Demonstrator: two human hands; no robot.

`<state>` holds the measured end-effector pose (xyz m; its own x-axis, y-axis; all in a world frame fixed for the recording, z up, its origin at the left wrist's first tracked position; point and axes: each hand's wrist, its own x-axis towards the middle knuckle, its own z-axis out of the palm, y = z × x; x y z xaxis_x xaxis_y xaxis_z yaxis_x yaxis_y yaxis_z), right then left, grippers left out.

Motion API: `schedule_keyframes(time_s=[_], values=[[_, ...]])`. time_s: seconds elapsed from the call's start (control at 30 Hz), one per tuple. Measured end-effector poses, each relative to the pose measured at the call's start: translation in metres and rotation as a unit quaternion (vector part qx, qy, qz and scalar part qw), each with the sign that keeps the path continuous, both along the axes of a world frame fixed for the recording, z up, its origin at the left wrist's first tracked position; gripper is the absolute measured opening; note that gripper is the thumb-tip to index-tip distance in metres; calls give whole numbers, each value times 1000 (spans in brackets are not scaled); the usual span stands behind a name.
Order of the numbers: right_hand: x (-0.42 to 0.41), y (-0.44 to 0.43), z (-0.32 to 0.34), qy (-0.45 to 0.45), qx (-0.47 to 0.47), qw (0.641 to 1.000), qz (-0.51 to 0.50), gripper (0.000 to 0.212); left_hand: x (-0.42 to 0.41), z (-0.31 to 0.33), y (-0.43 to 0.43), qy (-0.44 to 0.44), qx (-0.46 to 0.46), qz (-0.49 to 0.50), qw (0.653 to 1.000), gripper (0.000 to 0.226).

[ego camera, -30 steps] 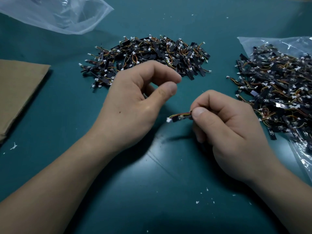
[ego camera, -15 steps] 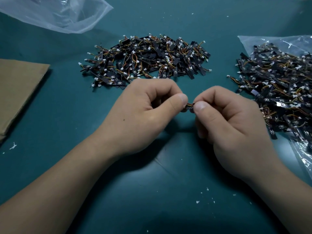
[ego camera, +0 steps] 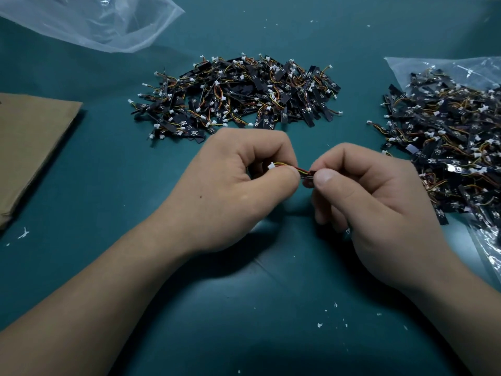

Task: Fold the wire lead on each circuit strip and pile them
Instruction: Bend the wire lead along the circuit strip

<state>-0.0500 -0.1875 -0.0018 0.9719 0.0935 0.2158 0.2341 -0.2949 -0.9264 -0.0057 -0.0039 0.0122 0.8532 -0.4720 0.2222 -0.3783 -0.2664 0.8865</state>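
Note:
Between my two hands is one small black circuit strip [ego camera: 309,175] with a red, yellow and orange wire lead [ego camera: 287,167] ending in a white connector. My right hand [ego camera: 379,202] pinches the strip between thumb and forefinger. My left hand [ego camera: 238,188] pinches the wire lead, its connector poking out above the thumb. A pile of strips [ego camera: 238,96] lies on the green mat beyond my hands. A second heap of strips [ego camera: 450,142] lies at the right on a clear plastic bag.
The green mat [ego camera: 244,308] carries small white flecks near its front. A flat brown cardboard piece [ego camera: 29,142] lies at the left edge. An empty clear plastic bag [ego camera: 89,20] sits at the back left.
My left hand came down and across to the strip and now pinches its wire lead. The strip's white connector, earlier pointing free to the left, now sits at my left thumb.

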Motion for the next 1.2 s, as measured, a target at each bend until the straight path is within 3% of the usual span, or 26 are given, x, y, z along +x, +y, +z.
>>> schedule_keyframes(time_s=[0.2, 0.7, 1.2], values=[[0, -1, 0, 8, 20, 1000, 10, 17, 0, 0, 0, 8, -3, 1, 1000, 18], [-1, 0, 1, -12, -47, 998, -41, 16, -1, 0, -2, 10, 42, -1, 999, 28], [-1, -1, 4, 20, 31, 999, 6, 16, -1, 0, 0, -1, 21, -16, 1000, 26]])
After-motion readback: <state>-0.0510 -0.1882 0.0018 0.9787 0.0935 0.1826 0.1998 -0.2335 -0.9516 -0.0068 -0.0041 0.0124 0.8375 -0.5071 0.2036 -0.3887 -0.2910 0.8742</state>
